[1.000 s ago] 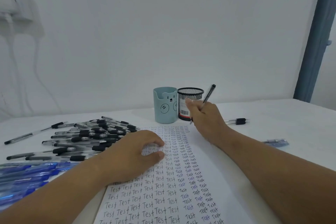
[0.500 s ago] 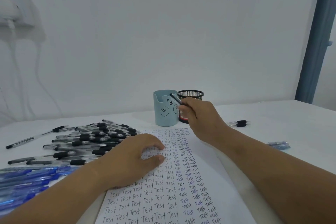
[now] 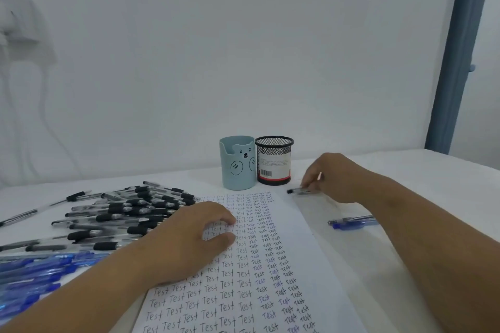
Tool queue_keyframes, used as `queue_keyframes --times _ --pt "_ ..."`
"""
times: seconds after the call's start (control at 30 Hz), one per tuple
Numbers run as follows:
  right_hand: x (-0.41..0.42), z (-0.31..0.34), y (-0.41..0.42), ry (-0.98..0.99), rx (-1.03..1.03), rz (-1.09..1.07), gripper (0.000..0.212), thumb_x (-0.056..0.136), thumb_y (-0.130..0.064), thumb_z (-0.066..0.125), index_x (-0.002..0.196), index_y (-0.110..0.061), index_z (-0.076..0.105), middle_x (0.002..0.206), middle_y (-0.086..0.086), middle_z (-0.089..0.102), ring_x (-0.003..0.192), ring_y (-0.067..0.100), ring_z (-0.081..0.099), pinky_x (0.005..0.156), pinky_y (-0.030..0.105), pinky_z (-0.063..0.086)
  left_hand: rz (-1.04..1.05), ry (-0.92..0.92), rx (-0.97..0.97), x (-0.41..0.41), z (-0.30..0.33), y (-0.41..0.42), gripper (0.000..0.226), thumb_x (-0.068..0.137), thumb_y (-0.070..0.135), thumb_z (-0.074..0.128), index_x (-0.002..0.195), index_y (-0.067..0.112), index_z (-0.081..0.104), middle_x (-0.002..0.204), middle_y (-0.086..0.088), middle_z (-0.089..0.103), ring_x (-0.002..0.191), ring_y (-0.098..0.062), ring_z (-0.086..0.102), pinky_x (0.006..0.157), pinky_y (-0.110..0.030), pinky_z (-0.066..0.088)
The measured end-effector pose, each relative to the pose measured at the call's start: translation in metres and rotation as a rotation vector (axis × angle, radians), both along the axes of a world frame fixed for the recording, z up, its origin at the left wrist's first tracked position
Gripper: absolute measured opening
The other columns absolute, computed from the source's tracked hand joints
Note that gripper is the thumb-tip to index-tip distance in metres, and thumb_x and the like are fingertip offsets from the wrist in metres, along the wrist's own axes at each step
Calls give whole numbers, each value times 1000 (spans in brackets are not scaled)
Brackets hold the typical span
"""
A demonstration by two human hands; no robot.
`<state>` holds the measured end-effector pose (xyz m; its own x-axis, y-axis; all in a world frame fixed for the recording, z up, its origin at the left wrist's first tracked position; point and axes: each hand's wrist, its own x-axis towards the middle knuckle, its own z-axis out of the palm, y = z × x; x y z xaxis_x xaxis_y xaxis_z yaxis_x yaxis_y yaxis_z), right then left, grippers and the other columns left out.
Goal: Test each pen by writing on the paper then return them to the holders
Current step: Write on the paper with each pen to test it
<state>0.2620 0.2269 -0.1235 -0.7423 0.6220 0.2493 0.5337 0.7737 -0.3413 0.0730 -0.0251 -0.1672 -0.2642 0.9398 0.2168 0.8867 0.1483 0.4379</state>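
The paper (image 3: 292, 249), filled with rows of "Test", lies in front of me. My left hand (image 3: 194, 235) rests on its left part, fingers loosely bent, holding nothing. My right hand (image 3: 332, 176) is on the table just right of the paper's far corner. Its fingertips pinch a black pen (image 3: 297, 191) that lies flat there. The blue bear holder (image 3: 238, 162) and the black mesh holder (image 3: 273, 159) stand side by side beyond the paper; no pen shows above their rims.
A pile of black pens (image 3: 121, 213) lies left of the paper, with several blue pens (image 3: 32, 270) nearer me at the left edge. One blue pen (image 3: 351, 223) lies on the table under my right forearm. A white wall stands close behind the holders.
My right hand held a pen up by the holders, then moved right and down to the table, where it now pinches a lying pen. The earlier pen is out of sight. My left hand stayed put.
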Motion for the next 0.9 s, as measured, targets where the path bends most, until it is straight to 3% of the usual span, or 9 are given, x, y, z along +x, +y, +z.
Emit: queue_keyframes --times 0.07,0.23,0.33,0.43,0.57,0.7,0.77,0.83,0.9 --pt "10 0 6 -61 -46 -40 18 89 -3 69 93 -17 80 83 -5 70 69 4 57 58 4 40 2 -3 -1 0 0 0 28 96 50 58 124 46 58 126 41 47 118 25 37 98 -6 27" --pt "11 -3 12 -67 -36 -99 34 83 2 64 77 -30 74 78 -8 72 85 18 69 81 30 57 2 -11 -2 1 1 -1 29 96 50 58 124 45 59 126 40 47 118 25 37 96 -3 26" --pt "7 -6 16 -103 27 -156 41 83 0 58 71 -37 71 81 -12 71 88 18 69 84 32 56 -1 -7 1 2 1 -2 30 96 50 57 126 45 58 126 41 47 117 26 36 92 0 26" --pt "3 -5 7 -156 99 -188 40 85 0 55 87 -35 72 99 -11 70 97 17 66 88 29 50 8 -10 7 4 2 -3 29 96 49 59 124 45 60 124 42 47 115 29 35 93 1 25" --pt "-12 -2 -28 -91 141 -22 43 86 1 52 108 -31 70 114 -11 64 108 12 58 98 30 45 54 -40 69 8 8 -11 23 95 47 61 118 46 63 118 41 50 107 27 40 104 -16 30" --pt "-35 -7 -85 20 70 354 16 96 -27 64 109 -33 70 101 -23 60 89 -6 53 82 20 46 176 -64 218 10 27 -19 18 96 34 65 111 41 68 112 32 57 100 12 56 103 -25 42" --pt "-42 -10 -110 -18 33 487 23 94 -45 64 114 -35 69 102 -24 60 91 -7 53 75 12 42 226 -35 299 2 42 -29 14 94 25 69 100 38 72 102 24 67 84 10 63 85 -15 51" --pt "-49 -16 -124 -102 47 570 36 91 -59 61 120 -39 65 113 -21 59 100 -4 52 86 17 44 273 18 258 -11 58 -46 14 92 22 70 91 35 75 93 14 72 79 5 64 67 -8 48" --pt "-52 -20 -128 -159 58 592 42 88 -67 58 122 -42 61 119 -21 56 109 -1 51 98 29 45 289 61 94 -23 70 -67 15 89 21 70 90 36 75 92 14 73 78 1 63 64 -6 45"
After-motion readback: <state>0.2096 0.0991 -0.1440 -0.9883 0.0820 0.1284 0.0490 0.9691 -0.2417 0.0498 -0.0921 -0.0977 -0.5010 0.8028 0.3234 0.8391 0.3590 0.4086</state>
